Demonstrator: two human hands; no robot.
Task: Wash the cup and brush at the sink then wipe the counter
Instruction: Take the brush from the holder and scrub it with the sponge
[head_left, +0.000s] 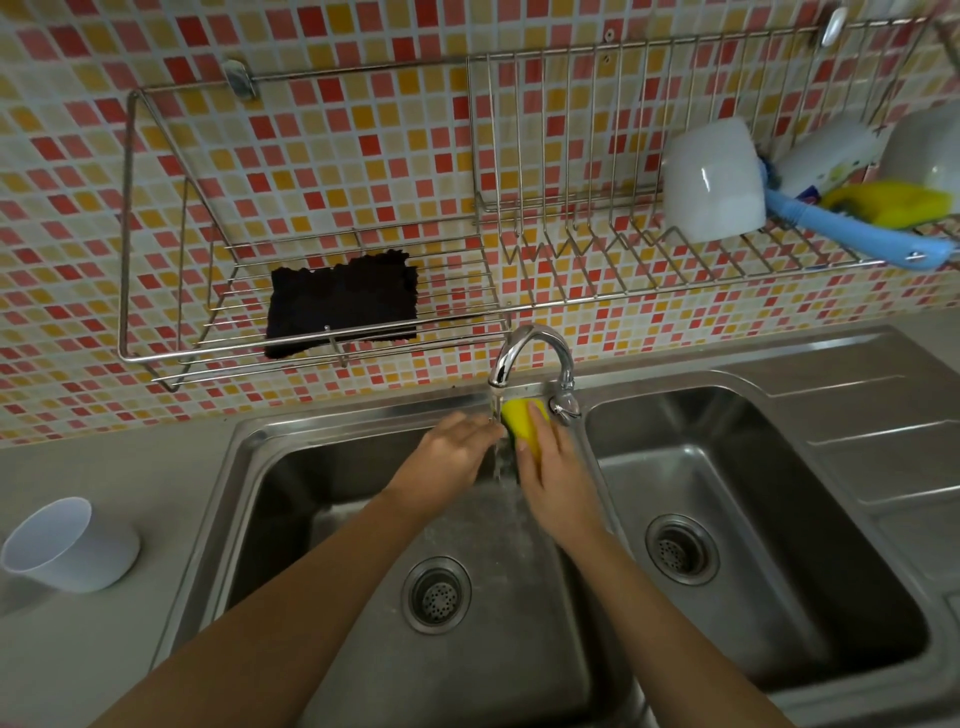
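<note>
Mosaic wall (322, 156) is backing sink (244, 436); tap (530, 343) is running. Right hand (558, 480) is gripping sponge (519, 421) under it; left hand (447, 457) is lying straight-fingered alongside. Likely wetting sponge; next calls for fetching cup (70, 545), near left.

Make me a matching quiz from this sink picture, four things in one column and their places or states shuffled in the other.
1 black cloth
2 white plastic cup
3 blue-handled brush
4 chrome tap

A running water
B right end of the wire wall rack
C grey counter, left of the steel sink
D left end of the rack

Pairs: 1-D, 2-C, 3-B, 4-A
</note>
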